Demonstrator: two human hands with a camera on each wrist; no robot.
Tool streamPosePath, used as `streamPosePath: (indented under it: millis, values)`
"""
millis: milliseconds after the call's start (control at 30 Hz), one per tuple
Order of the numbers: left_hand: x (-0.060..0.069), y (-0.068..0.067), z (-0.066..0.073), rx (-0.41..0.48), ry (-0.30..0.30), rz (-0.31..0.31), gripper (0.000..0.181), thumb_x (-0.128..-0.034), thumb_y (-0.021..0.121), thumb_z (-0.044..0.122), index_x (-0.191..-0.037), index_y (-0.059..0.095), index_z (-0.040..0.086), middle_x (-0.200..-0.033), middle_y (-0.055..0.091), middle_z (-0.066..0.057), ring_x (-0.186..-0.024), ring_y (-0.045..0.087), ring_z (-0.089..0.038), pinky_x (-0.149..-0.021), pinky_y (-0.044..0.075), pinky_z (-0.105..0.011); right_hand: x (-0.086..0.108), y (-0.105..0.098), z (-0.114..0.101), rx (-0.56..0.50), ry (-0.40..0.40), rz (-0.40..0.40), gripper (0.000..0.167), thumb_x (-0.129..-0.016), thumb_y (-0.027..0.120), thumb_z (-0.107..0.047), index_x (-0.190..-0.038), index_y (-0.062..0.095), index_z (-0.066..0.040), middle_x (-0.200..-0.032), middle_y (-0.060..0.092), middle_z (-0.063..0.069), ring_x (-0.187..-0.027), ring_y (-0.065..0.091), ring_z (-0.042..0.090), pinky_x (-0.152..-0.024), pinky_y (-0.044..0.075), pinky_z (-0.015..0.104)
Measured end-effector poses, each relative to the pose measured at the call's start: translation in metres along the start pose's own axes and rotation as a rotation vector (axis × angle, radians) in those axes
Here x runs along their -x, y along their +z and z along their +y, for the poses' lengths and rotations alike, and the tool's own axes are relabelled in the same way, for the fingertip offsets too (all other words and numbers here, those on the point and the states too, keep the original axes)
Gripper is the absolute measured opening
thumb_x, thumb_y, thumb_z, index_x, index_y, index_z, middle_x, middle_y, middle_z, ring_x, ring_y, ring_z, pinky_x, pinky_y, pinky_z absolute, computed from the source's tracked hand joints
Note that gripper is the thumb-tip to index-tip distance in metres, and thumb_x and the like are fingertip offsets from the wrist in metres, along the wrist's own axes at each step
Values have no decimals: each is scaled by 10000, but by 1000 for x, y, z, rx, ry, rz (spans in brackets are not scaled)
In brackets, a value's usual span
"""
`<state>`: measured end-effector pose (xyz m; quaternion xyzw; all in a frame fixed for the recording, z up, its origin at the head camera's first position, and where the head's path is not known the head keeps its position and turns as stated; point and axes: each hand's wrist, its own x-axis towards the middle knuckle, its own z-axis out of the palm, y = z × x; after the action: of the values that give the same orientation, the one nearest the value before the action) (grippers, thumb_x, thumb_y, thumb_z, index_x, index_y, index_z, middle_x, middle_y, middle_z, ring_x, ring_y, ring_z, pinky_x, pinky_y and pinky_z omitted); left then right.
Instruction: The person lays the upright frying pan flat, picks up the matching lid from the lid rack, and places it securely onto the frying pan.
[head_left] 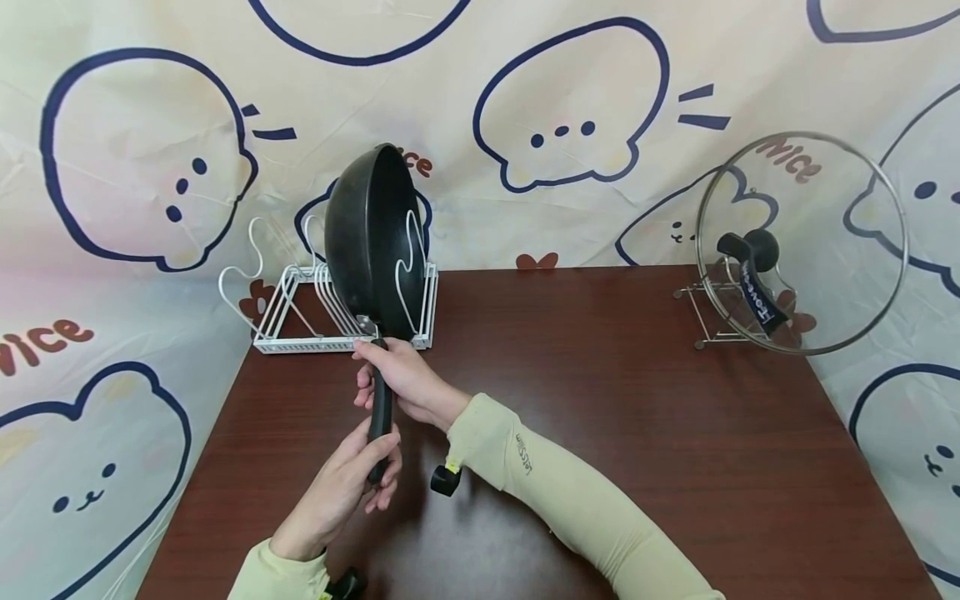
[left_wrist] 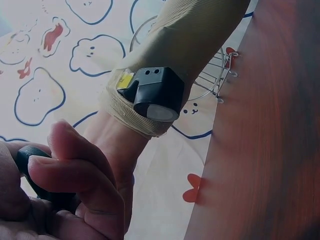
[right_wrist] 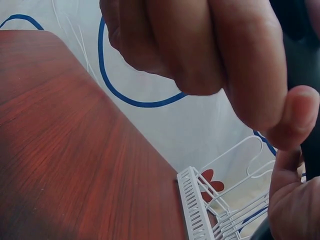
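A black wok stands on edge among the wires of a white wire rack, its handle pointing towards me. One rack wire passes in front of its open side. My right hand grips the handle close to the wok's body. Lower down, my left hand holds the handle's end between thumb and fingers. In the left wrist view, curled fingers wrap the dark handle end. Fingers bend round the black handle in the right wrist view. Whether the wok's rim rests on the rack's base is hard to tell.
At the back right, a glass lid with a black knob leans upright on a small wire stand. Both racks sit along the far edge of a brown wooden table. A patterned cloth hangs behind.
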<state>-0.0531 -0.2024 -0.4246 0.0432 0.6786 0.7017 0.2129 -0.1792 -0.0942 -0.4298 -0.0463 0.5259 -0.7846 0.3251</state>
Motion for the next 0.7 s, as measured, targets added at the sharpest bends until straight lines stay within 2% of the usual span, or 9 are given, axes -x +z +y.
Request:
streamPosePath:
  millis: [267,367,500,600,700]
  values:
    - [0,0,0,-13,11,0,211,-1130,407,270,-1060,420,72,-690,494,32,-489,544,-101,-394,413,-211,1,3,-1,20,-1,35,203,-1059,595,-273,-1067,592,-71,-686,549,23,-505,646,134,-506,560,243]
    - [0,0,0,-18,8,6,210,-1128,411,268,-1057,421,71,-687,494,30,-487,543,-103,-392,411,-211,1,4,-1,36,-8,48,240,-1054,602,-266,-1051,560,-29,-670,548,20,-493,631,129,-499,555,239]
    - [-1,0,0,-24,4,21,202,-1121,427,252,-1068,419,57,-679,496,21,-480,542,-112,-371,393,-266,2,5,-1,44,-7,65,252,-1044,618,-259,-998,534,-26,-655,545,19,-478,612,127,-484,545,236]
    - [-1,1,0,-28,4,24,204,-1114,435,230,-1082,409,30,-671,495,15,-476,541,-117,-365,384,-293,2,6,-1,44,-1,76,216,-1041,623,-258,-920,522,-111,-653,539,18,-475,591,128,-474,537,239]
    - [-3,1,2,-29,0,24,195,-1104,440,203,-1083,400,13,-660,496,11,-467,535,-121,-363,380,-284,3,6,-2,34,15,78,210,-1043,619,-256,-917,514,-124,-652,525,11,-476,555,130,-468,526,244]
